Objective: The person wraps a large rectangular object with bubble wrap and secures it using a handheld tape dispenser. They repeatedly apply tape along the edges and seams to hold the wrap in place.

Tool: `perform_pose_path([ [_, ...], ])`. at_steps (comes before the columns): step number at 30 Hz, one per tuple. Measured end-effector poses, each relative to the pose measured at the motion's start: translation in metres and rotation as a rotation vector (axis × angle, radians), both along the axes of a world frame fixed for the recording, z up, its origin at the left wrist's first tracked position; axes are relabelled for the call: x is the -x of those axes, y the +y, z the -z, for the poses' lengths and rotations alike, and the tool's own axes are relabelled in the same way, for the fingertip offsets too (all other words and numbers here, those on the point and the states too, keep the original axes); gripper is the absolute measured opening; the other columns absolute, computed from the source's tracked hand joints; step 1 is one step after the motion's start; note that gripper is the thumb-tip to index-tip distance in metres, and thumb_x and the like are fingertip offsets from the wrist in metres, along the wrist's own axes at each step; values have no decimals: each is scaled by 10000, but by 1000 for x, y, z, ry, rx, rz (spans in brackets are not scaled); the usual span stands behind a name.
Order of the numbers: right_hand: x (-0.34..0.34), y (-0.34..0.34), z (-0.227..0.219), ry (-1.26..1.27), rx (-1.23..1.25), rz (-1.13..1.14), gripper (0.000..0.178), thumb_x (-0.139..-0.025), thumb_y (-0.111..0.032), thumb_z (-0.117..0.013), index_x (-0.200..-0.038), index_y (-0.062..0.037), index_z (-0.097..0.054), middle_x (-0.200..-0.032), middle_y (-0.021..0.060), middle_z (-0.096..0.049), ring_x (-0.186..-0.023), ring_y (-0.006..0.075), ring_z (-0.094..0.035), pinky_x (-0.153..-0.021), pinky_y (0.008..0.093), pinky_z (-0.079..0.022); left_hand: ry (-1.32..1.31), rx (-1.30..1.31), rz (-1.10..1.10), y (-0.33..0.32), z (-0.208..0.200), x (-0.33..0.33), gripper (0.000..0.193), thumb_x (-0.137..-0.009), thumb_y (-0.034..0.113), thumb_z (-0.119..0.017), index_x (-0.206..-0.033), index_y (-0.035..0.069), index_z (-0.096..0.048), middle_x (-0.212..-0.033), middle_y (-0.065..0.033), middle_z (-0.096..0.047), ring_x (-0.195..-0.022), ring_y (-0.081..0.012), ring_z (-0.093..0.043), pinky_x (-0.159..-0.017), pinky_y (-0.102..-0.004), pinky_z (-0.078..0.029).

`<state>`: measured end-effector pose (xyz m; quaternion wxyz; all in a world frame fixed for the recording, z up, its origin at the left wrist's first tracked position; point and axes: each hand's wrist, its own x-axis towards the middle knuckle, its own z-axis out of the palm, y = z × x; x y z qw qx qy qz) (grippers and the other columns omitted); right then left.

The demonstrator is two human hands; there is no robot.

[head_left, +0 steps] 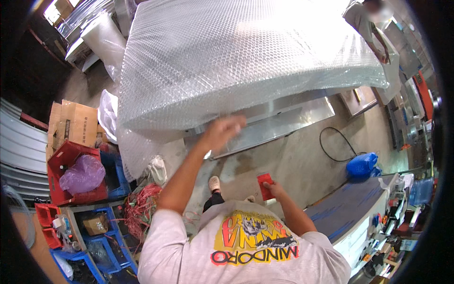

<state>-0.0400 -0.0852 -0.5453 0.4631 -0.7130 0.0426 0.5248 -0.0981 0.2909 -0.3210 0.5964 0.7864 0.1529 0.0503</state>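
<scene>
A large sheet of clear bubble wrap (246, 52) is draped over a big boxy thing before me and hangs down on the near side. Beneath its front edge, shiny metal panels (283, 125) show. My left hand (224, 134) is raised close to that hanging edge, smeared by motion; whether it touches the wrap I cannot tell. Lower and to the right, my right hand (274, 189) grips a flat red rectangular object (265, 186) near my body, well apart from the wrap. Its exact kind does not show.
Another person (366, 23) stands at the far right beside the wrap. On the left are a cardboard box (78, 123), a red crate (92, 193) and tangled red string (142, 208). A black cable (326, 146), a blue bag (362, 164) and a grey-topped bench (352, 206) lie right.
</scene>
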Motion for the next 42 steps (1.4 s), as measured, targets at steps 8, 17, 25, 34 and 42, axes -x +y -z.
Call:
perform_pose_path([
  [8, 7, -40, 10, -59, -142, 51, 395, -937, -313, -716, -1230, -65, -625, -1008, 37, -704, -849, 139, -655, -778, 341, -548, -71, -13, -95, 20, 68, -3, 405, -927, -14, -480, -1314, -44, -599, -1311, -131, -654, -1208, -228, -620, -1056, -328, -455],
  [17, -4, -64, -95, -184, -585, 20, 607, -926, -321, -733, -1414, -67, -476, -1214, 36, -647, -1076, 155, -607, -964, 348, -485, 212, 258, -133, -93, 91, 2, 450, -995, 354, -558, -1304, 34, -621, -1227, -80, -686, -1057, -221, -662, -912, -364, -499],
  [25, -28, -106, -165, 116, -977, 122, 866, -848, -392, -797, -1536, -122, -346, -1392, 26, -560, -1278, 194, -529, -1078, 415, -417, 135, 894, 216, -218, 54, 3, 631, -1008, 581, -421, -1413, 110, -534, -1412, -54, -560, -1287, -167, -511, -1094, -365, -360],
  [34, -121, -141, -196, -256, -809, -6, 714, -892, -272, -770, -1481, -57, -428, -1376, 44, -563, -1258, 167, -520, -1085, 347, -390, 79, 825, 417, -246, 44, -126, 598, -1016, 578, -415, -1239, 72, -643, -1125, -32, -691, -952, -120, -639, -807, -269, -479],
  [42, -230, -183, -236, -567, -348, -137, 822, -864, -283, -787, -1534, -69, -362, -1301, 105, -630, -1187, 201, -591, -1017, 321, -435, 343, 882, 689, -293, 52, -279, 243, -946, 311, -704, -1013, 77, -700, -810, 37, -642, -657, -44, -538, -573, -219, -420],
])
